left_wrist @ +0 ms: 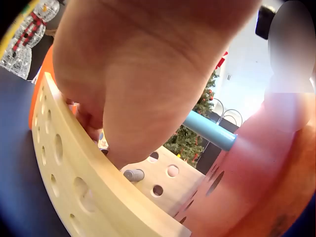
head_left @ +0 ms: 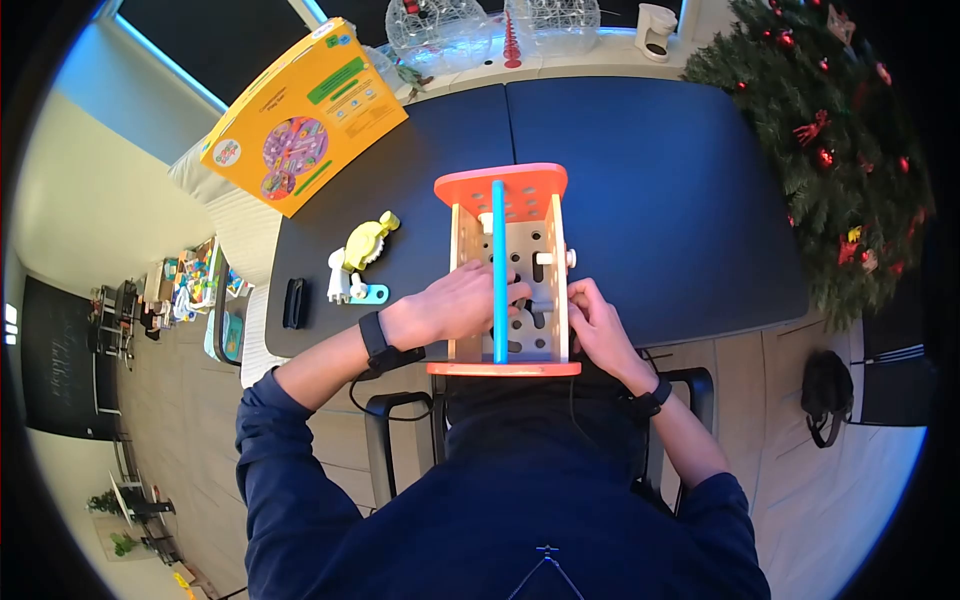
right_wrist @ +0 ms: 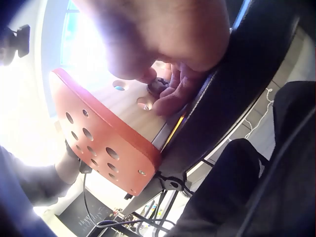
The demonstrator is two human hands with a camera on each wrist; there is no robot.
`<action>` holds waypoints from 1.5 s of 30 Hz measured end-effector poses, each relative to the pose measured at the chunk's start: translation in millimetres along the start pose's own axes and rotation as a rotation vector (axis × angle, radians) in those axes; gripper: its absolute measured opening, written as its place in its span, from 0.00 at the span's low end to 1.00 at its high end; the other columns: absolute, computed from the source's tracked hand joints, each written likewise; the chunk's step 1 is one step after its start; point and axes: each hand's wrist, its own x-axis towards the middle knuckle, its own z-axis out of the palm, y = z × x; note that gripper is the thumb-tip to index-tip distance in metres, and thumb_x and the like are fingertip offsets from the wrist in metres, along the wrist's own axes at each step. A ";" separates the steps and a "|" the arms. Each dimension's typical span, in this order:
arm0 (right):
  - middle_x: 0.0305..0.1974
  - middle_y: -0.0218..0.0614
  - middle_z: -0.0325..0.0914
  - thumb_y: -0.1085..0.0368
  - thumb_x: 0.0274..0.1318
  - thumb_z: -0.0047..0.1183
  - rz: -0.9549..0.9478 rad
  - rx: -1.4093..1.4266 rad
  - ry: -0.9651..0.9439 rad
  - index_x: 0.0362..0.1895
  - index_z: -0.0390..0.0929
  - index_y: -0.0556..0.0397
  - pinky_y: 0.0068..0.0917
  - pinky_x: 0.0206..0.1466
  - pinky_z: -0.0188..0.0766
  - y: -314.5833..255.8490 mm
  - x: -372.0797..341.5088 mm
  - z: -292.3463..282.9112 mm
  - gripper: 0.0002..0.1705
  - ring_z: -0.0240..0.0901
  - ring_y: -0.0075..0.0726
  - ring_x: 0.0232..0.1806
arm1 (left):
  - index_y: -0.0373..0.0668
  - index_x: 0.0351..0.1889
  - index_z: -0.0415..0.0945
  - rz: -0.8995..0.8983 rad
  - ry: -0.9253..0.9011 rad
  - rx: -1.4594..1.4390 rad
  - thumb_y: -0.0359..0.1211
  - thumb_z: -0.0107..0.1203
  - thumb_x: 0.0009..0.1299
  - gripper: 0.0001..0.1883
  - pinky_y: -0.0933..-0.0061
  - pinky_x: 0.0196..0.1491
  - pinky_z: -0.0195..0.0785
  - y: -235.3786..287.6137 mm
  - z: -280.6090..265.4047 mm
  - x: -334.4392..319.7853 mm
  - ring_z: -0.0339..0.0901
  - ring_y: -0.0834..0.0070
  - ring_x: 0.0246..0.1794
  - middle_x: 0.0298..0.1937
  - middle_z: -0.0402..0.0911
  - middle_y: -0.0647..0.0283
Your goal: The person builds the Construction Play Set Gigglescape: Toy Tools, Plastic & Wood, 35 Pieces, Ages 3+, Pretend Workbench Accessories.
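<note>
A wooden toy toolbox [head_left: 459,330] with red end panels and a blue handle bar [head_left: 500,270] stands at the table's near edge. My left hand [head_left: 455,305] reaches over its left side, fingers inside behind the bar; I cannot tell what they hold. My right hand [head_left: 603,330] is at the outside of the right side panel. In the right wrist view its fingers pinch the slotted head of a grey toy screw [right_wrist: 158,86] against that panel. The threaded shank of a grey screw [left_wrist: 133,175] pokes inward in the left wrist view. A white bolt [head_left: 555,258] sits through the right panel further back.
Left of the toolbox lie a green-and-white toy tool [head_left: 365,245], a light blue slotted strip [head_left: 372,294] and a black case [head_left: 295,303]. A yellow box [head_left: 310,115] stands at the back left. A decorated tree [head_left: 830,150] rises beyond the right edge.
</note>
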 end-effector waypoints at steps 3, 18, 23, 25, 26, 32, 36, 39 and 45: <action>0.36 0.37 0.82 0.64 0.81 0.46 0.007 0.008 -0.018 0.57 0.67 0.57 0.28 0.27 0.76 0.1 -0.7 -1.1 0.11 0.83 0.27 0.33 | 0.46 0.60 0.74 0.032 0.033 -0.042 0.39 0.58 0.80 0.15 0.48 0.54 0.76 2.7 3.0 5.6 0.83 0.51 0.51 0.46 0.82 0.55; 0.32 0.38 0.83 0.64 0.80 0.49 -0.043 -0.025 -0.011 0.54 0.67 0.57 0.29 0.26 0.76 7.2 0.8 -0.9 0.11 0.80 0.29 0.28 | 0.40 0.55 0.78 -0.200 -0.128 -0.215 0.42 0.64 0.77 0.18 0.49 0.53 0.75 7.6 -5.8 20.0 0.84 0.49 0.48 0.42 0.86 0.51; 0.34 0.35 0.83 0.62 0.82 0.47 -0.035 -0.052 -0.034 0.54 0.67 0.58 0.25 0.26 0.74 5.5 0.7 -2.4 0.11 0.79 0.23 0.30 | 0.41 0.52 0.84 -0.160 -0.147 -0.155 0.48 0.62 0.78 0.19 0.50 0.59 0.72 10.1 -12.8 19.5 0.82 0.53 0.53 0.42 0.85 0.53; 0.33 0.35 0.83 0.62 0.83 0.47 -0.038 -0.053 -0.035 0.54 0.67 0.58 0.25 0.26 0.74 5.7 0.0 -2.3 0.11 0.79 0.23 0.30 | 0.42 0.52 0.84 -0.164 -0.165 -0.179 0.49 0.62 0.78 0.20 0.50 0.61 0.71 11.5 -14.7 19.4 0.81 0.55 0.55 0.44 0.85 0.54; 0.33 0.34 0.83 0.62 0.83 0.47 -0.042 -0.056 -0.035 0.54 0.67 0.58 0.25 0.26 0.74 5.9 0.0 -2.5 0.11 0.79 0.23 0.29 | 0.43 0.53 0.84 -0.171 -0.177 -0.183 0.49 0.61 0.78 0.20 0.50 0.62 0.71 11.4 -15.4 19.9 0.81 0.55 0.56 0.45 0.85 0.55; 0.29 0.37 0.82 0.63 0.80 0.49 -0.051 -0.041 -0.009 0.53 0.68 0.58 0.30 0.25 0.75 7.1 0.2 -0.3 0.11 0.78 0.29 0.25 | 0.44 0.55 0.82 -0.214 -0.198 -0.207 0.47 0.59 0.80 0.18 0.49 0.64 0.70 12.2 -15.1 20.8 0.80 0.55 0.57 0.46 0.85 0.56; 0.28 0.37 0.81 0.63 0.80 0.50 -0.061 -0.036 0.000 0.53 0.69 0.58 0.30 0.25 0.74 8.4 1.6 -0.3 0.11 0.77 0.29 0.23 | 0.44 0.54 0.81 -0.268 -0.203 -0.262 0.45 0.57 0.81 0.16 0.50 0.63 0.70 15.1 -21.5 22.3 0.81 0.55 0.56 0.46 0.85 0.57; 0.28 0.37 0.81 0.63 0.80 0.50 -0.061 -0.046 0.001 0.53 0.69 0.58 0.31 0.24 0.74 6.8 0.9 0.0 0.11 0.77 0.29 0.23 | 0.43 0.53 0.81 -0.223 -0.173 -0.270 0.45 0.58 0.81 0.16 0.51 0.61 0.71 8.1 -14.3 22.7 0.81 0.55 0.53 0.45 0.84 0.57; 0.28 0.38 0.81 0.63 0.80 0.50 -0.061 -0.047 0.004 0.53 0.69 0.58 0.31 0.25 0.75 10.4 2.0 0.9 0.11 0.79 0.30 0.24 | 0.41 0.52 0.78 -0.081 -0.154 -0.146 0.46 0.61 0.79 0.18 0.52 0.61 0.70 -1.5 -1.6 22.3 0.80 0.55 0.53 0.44 0.82 0.57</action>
